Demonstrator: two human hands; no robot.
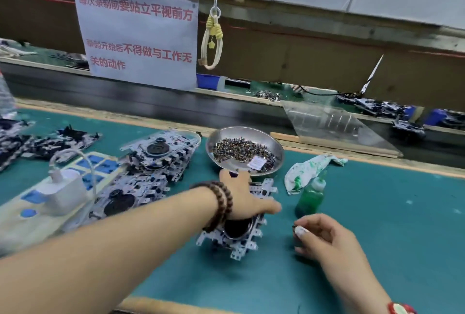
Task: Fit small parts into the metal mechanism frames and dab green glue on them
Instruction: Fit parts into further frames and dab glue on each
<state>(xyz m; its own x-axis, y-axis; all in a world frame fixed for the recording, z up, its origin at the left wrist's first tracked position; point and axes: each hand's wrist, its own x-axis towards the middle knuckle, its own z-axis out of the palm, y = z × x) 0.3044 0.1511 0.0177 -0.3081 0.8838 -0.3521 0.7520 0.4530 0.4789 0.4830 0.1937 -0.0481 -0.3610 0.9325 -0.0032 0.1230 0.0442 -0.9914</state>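
A metal mechanism frame (236, 240) with a black round part lies on the green mat at the centre. My left hand (245, 196) rests on top of it, its fingers curled over the frame's far edge. Just to the right, my right hand (324, 237) pinches a tiny dark part (294, 226) between thumb and forefinger. A small bottle of green glue (310, 196) stands upright behind my right hand. A round metal dish (221, 142) holding several small dark parts sits behind the frame.
Several more mechanism frames (151, 162) are piled at the left, next to a white charger on a power strip (60, 193). A glue-stained white rag (309, 167) lies right of the dish. A paper sign (138, 36) and conveyor run along the back.
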